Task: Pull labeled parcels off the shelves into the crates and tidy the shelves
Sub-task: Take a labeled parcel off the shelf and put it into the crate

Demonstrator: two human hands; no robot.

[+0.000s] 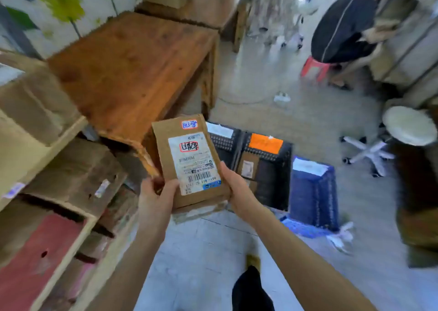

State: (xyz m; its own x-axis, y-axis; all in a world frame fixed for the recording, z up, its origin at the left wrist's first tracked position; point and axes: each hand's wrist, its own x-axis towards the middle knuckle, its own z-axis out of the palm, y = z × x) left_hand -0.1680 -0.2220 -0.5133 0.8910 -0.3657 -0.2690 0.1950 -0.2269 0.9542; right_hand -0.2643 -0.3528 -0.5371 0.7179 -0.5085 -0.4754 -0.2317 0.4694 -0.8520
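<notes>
Left grip [158, 199] and right grip [237, 192] curled round the near corners of one parcel [189, 159]. It hung label-up between the shelves [71, 130] and the black crate [282, 180]. Matching its label to the crate's tag first, then lowering it in flat, seemed wise.
</notes>
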